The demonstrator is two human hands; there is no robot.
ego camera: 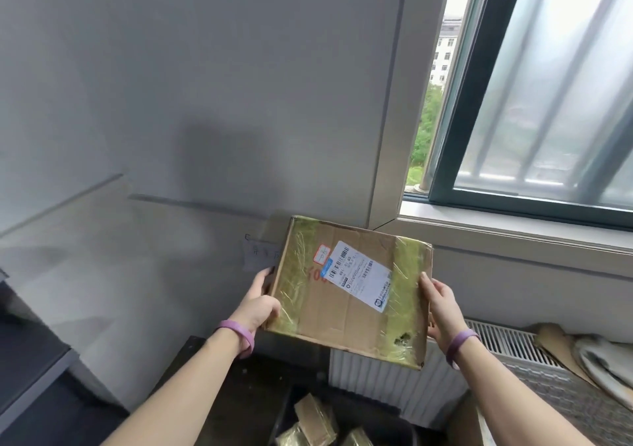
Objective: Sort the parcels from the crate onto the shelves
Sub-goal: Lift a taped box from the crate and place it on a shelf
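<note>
A flat brown cardboard parcel [346, 312] wrapped in yellowish tape, with a white shipping label and a small red-edged sticker, is held up in front of the wall. My left hand [262, 303] grips its left edge, thumb on top. My right hand [442, 303] holds its right edge, fingers underneath. Both wrists wear purple bands. Below, a dark crate [291, 411] holds several small taped parcels [315, 418]. No shelves show clearly; a dark surface edge [30, 360] lies at the left.
A grey wall fills the view, with a small paper note [258, 253] stuck on it behind the parcel. A window and sill [513, 219] stand at the right. A white radiator [394, 387] sits under it, with cardboard and cloth [589, 356] on top.
</note>
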